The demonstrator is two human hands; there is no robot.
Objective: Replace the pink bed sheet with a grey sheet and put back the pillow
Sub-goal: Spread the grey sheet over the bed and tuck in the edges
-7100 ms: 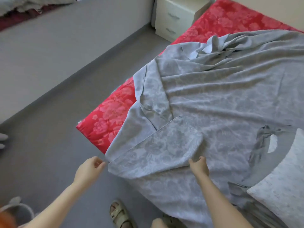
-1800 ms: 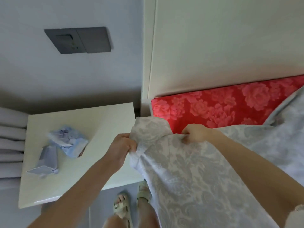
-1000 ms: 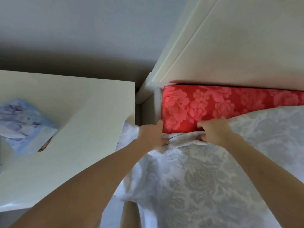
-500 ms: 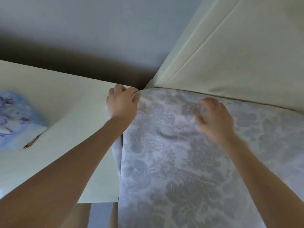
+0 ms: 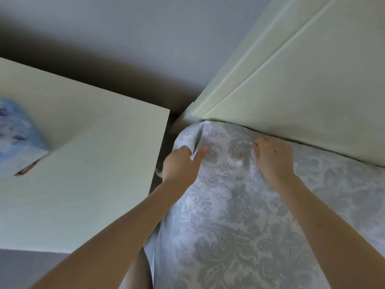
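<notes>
The grey floral-patterned sheet (image 5: 239,215) covers the mattress corner right up to the cream headboard (image 5: 302,80). My left hand (image 5: 181,165) pinches a fold of the sheet at the corner, thumb on top and fingers tucked under the cloth. A little to the right, my right hand (image 5: 273,159) grips the sheet with curled fingers close to the headboard. No red mattress fabric shows. The pillow is out of view.
A cream bedside table (image 5: 83,174) stands left of the bed, with a narrow gap between. A blue floral packet (image 5: 16,138) lies on its left part. Grey wall (image 5: 145,38) is behind. My bare leg shows at the bottom.
The sheet was pulled up over the red mattress corner to the headboard. Since half a second ago my left hand shifted right and down onto the corner fold; my right hand stayed near the headboard.
</notes>
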